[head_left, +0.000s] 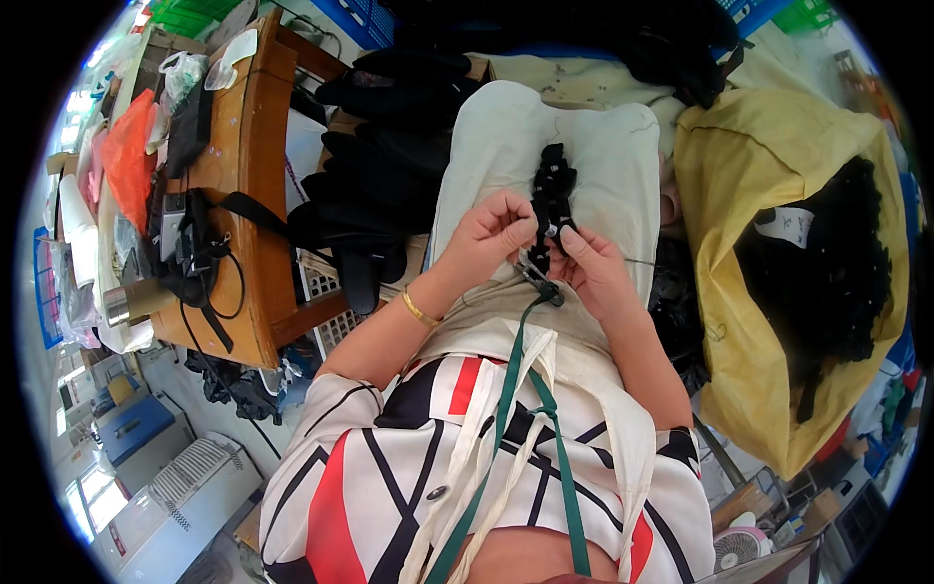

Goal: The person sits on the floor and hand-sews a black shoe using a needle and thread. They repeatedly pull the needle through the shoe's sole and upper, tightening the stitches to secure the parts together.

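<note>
A black fabric strip [554,181] with small pale spots lies lengthwise over the white cloth [501,131] on my lap. My right hand [592,271] pinches its near end between thumb and fingers. Just left of the strip, my left hand [496,234] is closed in a pinch, its fingertips close together; what they hold is too small to make out. Below the fingertips hangs a small metal tool with a dark end [541,282], tied to a green ribbon [508,389] that runs round my neck. Its kind is partly hidden by the hands.
Black padded pieces [389,151] are stacked to the left, beside a wooden table [255,185] bearing a strap, bags and a metal cup. At the right stands a yellow sack [725,292] filled with black pieces [817,263]. A small fan [739,548] sits at lower right.
</note>
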Demonstrator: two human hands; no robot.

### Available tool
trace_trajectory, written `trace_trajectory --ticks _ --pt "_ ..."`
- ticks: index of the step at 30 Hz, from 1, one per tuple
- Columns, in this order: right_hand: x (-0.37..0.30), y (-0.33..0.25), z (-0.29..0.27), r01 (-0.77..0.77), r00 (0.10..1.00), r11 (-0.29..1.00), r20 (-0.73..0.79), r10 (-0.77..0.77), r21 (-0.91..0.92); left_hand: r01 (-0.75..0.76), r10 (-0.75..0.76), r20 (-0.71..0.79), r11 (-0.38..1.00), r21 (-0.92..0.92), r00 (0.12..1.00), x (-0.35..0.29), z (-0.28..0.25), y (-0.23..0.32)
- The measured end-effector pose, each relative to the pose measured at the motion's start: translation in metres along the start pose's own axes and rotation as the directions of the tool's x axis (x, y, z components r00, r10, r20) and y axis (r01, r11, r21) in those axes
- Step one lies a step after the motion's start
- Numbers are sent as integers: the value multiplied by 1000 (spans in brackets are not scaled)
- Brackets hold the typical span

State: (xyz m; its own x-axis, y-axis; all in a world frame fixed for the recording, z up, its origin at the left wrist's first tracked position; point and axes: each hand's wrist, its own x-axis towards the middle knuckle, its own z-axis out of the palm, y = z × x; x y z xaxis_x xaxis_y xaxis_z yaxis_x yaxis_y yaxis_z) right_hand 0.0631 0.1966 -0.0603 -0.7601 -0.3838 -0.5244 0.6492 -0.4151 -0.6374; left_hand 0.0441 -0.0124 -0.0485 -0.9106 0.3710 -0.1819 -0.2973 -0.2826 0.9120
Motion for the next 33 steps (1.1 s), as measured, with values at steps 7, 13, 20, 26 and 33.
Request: trace_trajectory --ticks 7,13,20,26,33 --pt "-5 10 10 435 871 772 1 -491 -463 -47 42 24 949 311 999 -6 -14 -4" --pt "-14 -5 28 537 743 369 219 -633 -759 79 -128 112 927 368 985 -5 -13 2" --pt "-21 -4 29 517 626 117 281 -728 -848 -115 76 93 829 548 993 -15 2 15" --pt "-24 17 18 474 844 742 5 -536 -474 -56 24 79 901 430 997 -19 1 11" --pt "-35 -21 7 312 940 816 32 -339 -486 -276 157 236 706 652 959 -22 -5 24"
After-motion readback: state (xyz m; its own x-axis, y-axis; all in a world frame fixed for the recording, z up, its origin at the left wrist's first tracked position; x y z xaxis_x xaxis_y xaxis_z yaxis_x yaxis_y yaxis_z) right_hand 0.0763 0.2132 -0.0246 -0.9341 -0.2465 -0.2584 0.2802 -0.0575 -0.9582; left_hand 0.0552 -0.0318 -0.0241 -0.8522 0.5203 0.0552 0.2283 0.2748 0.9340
